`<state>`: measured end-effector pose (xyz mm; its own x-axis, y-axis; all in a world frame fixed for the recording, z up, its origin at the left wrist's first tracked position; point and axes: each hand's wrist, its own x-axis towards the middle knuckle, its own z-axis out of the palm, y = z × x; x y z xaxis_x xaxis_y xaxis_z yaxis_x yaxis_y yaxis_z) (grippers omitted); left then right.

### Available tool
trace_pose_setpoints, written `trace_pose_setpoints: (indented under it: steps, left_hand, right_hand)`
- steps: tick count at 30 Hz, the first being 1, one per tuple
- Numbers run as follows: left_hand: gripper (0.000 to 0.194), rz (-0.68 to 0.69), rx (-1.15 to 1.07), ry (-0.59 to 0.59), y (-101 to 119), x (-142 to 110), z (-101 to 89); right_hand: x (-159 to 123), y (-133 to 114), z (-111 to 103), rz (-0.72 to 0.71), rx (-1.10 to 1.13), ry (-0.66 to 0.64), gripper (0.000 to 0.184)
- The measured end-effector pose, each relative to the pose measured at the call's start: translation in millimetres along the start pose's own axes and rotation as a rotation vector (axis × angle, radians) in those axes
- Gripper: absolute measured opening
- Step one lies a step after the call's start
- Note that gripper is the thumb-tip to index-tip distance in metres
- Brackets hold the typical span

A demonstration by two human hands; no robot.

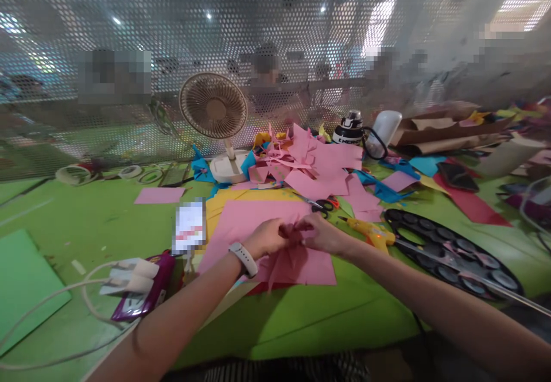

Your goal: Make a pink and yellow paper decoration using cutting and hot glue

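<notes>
Both my hands meet over a pink paper sheet (253, 218) on the green table (107, 221). My left hand (269, 237), with a white watch on its wrist, is closed on a folded pink paper piece (287, 258) whose strips hang down below my fingers. My right hand (321, 234) pinches the same folded piece from the right side. The fingertips of both hands touch at the fold.
A pile of pink paper cutouts (316, 164) lies behind, with scissors (322, 204) and a yellow glue gun (370, 232) to the right. A small fan (214, 109) stands at the back. A black tray (451, 253) lies right; a white cable and purple pouch (144, 290) left.
</notes>
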<state>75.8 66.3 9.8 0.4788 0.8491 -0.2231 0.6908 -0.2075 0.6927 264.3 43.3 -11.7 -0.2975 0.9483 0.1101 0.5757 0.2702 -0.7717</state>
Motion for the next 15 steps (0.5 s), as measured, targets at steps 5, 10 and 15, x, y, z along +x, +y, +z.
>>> trace_pose_setpoints:
  steps: [5,10,15]
  left_hand:
    - [0.024,-0.016,-0.083,-0.109,5,1,-5.6]
    - [0.017,-0.017,-0.116,-0.191,14,0,-13.0]
    - [0.019,0.019,-0.108,-0.213,16,0,-15.7]
  right_hand:
    - [-1,-1,-1,-0.001,-0.002,-0.010,0.030]
    - [-2,-2,-1,0.010,0.003,-0.010,0.030]
    - [-3,-5,-3,0.027,0.020,-0.013,0.031]
